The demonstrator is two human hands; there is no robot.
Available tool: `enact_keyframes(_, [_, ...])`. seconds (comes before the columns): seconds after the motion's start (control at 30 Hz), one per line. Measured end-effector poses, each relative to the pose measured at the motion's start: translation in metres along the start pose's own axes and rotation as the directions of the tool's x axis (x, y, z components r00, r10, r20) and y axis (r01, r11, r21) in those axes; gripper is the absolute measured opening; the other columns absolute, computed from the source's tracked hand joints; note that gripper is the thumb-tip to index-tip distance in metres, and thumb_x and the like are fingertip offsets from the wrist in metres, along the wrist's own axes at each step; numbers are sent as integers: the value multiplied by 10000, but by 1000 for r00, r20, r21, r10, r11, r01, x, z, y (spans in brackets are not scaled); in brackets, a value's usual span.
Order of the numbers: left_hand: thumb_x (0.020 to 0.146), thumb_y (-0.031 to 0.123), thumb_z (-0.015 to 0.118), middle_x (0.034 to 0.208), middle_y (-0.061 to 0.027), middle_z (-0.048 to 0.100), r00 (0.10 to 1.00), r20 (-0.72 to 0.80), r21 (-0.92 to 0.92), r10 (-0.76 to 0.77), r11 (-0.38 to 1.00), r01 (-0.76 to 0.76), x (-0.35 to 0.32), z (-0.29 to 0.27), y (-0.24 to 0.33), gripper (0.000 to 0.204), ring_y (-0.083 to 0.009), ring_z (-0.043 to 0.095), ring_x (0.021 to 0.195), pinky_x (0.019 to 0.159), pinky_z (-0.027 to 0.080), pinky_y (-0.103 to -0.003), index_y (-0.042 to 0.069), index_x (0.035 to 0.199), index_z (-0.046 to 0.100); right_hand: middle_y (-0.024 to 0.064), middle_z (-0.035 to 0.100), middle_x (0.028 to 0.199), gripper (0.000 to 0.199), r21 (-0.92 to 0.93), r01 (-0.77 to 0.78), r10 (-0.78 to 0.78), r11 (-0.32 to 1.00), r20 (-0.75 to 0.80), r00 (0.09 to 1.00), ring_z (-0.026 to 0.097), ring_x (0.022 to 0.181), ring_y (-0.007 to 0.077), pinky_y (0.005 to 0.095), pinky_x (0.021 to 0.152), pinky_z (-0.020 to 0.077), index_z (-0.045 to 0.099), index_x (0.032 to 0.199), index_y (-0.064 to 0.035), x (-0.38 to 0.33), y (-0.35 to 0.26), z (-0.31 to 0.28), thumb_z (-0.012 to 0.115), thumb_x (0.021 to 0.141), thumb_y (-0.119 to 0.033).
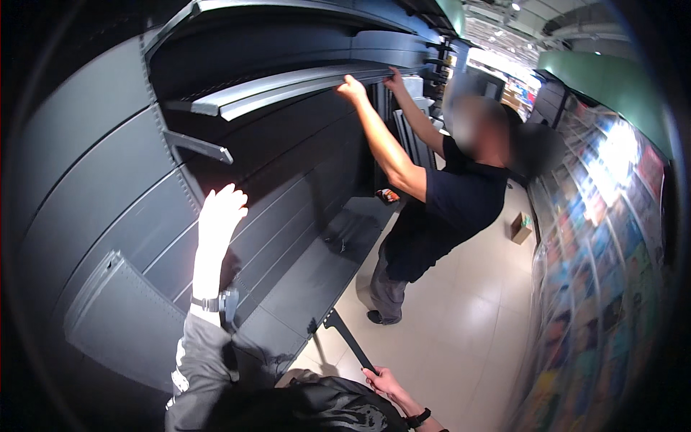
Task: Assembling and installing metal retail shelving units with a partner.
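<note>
My left hand (223, 210) is raised in front of the dark grey back panels, beside the slotted upright (188, 189). It is bright with glare; its fingers look loosely stretched, with nothing visible in them. Just above it, a shelf bracket (198, 146) juts out from the upright. Low at the front, my right hand (385, 381) grips the near end of a black shelf bracket (349, 341), whose hooked end points up and left. A co-worker (453, 209) in a dark T-shirt holds a long grey metal shelf (281, 90) with both hands at its front edge.
Another shelf (288, 9) is mounted higher up. Below runs the dark base shelf (288, 291), with a small orange packet (387, 196) toward its far end. A plastic-covered display (597, 237) lines the aisle's right side. A small cardboard box (521, 227) stands on the pale tiled floor (461, 317).
</note>
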State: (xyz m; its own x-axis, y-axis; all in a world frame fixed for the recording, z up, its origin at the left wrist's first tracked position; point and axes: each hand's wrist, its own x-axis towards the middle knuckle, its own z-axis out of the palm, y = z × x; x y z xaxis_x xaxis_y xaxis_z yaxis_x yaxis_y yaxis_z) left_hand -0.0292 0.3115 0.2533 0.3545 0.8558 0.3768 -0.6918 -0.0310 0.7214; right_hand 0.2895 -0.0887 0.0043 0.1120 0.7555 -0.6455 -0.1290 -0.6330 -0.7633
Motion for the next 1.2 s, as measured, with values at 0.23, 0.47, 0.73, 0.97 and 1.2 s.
enact_keyframes(0.23, [1000, 386, 341, 809, -54, 440, 975, 23, -6, -220, 975, 220, -70, 5, -61, 319, -198, 460, 770, 629, 410, -310, 96, 895, 420, -33, 476, 596, 343, -45, -38, 41, 998, 65, 997, 374, 429, 53, 235, 374, 283, 570, 794, -59, 2, 9, -25, 607, 951, -361])
enact_keyframes(0.47, [1018, 410, 368, 1033, -171, 640, 927, -286, 267, -244, 908, 322, -179, 22, -133, 484, -296, 645, 926, 742, 552, -380, -13, 1188, 531, -22, 517, 643, 348, -85, -116, 123, 990, 86, 989, 398, 456, 55, 234, 386, 284, 592, 843, -38, -1, 23, -64, 603, 954, -367])
enact_keyframes(0.73, [1018, 411, 366, 964, -150, 673, 758, -553, 91, -346, 879, 468, -226, 25, -165, 478, -271, 671, 911, 747, 556, -375, -2, 1177, 548, -29, 485, 603, 336, -87, -58, 70, 994, 137, 988, 390, 446, 48, 215, 378, 279, 572, 812, -42, -4, 32, -97, 599, 959, -343])
enact_keyframes(0.97, [1024, 401, 357, 952, -159, 676, 773, -520, 124, -365, 863, 490, -224, 48, -187, 481, -273, 683, 884, 721, 570, -365, -18, 1165, 547, -31, 482, 607, 332, -67, -63, 72, 996, 142, 987, 365, 437, 45, 228, 371, 262, 548, 782, -51, -10, 30, -112, 579, 973, -320])
enact_keyframes(1.2, [1028, 416, 359, 929, -159, 673, 757, -452, 118, -473, 809, 575, -221, 84, -255, 491, -263, 679, 878, 720, 560, -341, -22, 1155, 541, -38, 507, 633, 300, -51, -109, 113, 993, 87, 990, 366, 444, 35, 218, 373, 265, 625, 1033, -37, -19, 42, -145, 521, 1002, -316])
